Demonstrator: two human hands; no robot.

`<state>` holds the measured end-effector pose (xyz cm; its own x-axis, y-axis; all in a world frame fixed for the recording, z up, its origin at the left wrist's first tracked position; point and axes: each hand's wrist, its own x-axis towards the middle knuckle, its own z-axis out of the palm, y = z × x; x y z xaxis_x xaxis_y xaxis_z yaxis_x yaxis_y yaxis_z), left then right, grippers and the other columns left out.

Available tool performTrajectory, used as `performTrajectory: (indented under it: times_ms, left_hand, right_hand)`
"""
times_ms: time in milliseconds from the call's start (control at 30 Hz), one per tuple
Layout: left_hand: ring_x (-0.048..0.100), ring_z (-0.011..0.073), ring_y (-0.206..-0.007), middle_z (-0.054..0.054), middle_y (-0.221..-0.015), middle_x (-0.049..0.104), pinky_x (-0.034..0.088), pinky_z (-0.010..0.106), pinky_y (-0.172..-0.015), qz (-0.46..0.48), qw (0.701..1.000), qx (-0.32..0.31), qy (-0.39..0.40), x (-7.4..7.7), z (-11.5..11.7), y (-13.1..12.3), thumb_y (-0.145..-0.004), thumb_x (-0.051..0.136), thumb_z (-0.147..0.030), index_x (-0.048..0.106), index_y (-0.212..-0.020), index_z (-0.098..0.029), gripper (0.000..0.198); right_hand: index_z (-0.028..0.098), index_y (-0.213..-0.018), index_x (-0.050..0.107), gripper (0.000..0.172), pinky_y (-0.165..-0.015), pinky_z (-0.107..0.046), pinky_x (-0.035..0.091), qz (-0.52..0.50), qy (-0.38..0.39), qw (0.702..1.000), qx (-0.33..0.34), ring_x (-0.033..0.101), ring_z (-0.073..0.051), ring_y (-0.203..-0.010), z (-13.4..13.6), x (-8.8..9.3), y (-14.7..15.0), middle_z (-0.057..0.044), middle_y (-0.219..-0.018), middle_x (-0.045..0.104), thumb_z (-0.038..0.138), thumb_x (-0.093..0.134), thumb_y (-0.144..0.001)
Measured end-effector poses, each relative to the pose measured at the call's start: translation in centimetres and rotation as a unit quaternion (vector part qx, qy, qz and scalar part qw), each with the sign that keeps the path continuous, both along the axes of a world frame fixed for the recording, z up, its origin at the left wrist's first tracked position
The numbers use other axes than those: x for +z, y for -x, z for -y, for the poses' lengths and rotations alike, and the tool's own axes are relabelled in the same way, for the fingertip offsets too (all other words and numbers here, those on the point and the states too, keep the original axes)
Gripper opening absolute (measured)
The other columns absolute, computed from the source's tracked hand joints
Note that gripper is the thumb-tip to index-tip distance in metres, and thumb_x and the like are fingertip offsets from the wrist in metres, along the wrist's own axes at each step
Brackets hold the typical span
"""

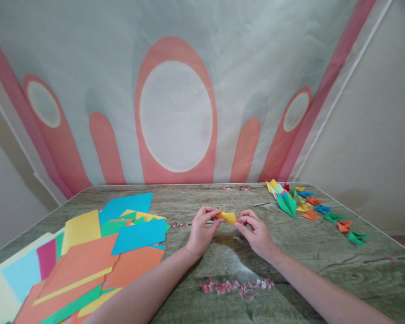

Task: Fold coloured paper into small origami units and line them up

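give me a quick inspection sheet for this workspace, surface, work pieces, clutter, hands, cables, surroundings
surface: wood-grain tabletop with printed pink flowers
work pieces: small folded yellow paper held above the tabletop; folded paper figures in several colours grouped at the right
clutter: loose, overlapping coloured paper sheets spread across the left side
hands: left hand pinches the yellow paper's left end; right hand is at its right end
cables: nothing seen
surroundings: backdrop with pink arch shapes behind the tabletop
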<state>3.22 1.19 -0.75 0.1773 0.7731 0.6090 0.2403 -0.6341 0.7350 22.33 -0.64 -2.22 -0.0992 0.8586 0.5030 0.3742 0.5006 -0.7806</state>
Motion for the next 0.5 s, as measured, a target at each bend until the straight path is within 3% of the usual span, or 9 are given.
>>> performTrajectory:
  times_ms: [333, 500]
  left_hand:
    - [0.054, 0.0131, -0.077, 0.004, -0.084, 0.055, 0.046, 0.025, -0.069, -0.010, 0.999, 0.011, 0.029, -0.13, -0.20, 0.03, -0.079, 0.059, -0.024, 0.067, -0.079, -0.017, 0.010]
    - [0.055, 0.0155, -0.084, 0.006, -0.096, 0.054, 0.046, 0.029, -0.076, -0.031, 0.998, 0.023, 0.043, -0.06, -0.07, 0.12, -0.077, 0.061, -0.026, 0.068, -0.076, -0.018, 0.010]
  right_hand:
    - [0.018, -0.078, 0.061, 0.013, -0.071, -0.029, 0.042, 0.008, -0.009, 1.000, -0.001, 0.051, -0.016, -0.078, 0.02, 0.18, -0.06, -0.005, -0.090, 0.052, 0.029, 0.055, -0.082]
    - [0.020, -0.079, 0.063, 0.013, -0.078, -0.032, 0.043, 0.019, -0.032, 0.999, -0.019, 0.052, -0.018, -0.085, -0.12, 0.18, -0.25, -0.005, -0.089, 0.052, 0.030, 0.055, -0.082]
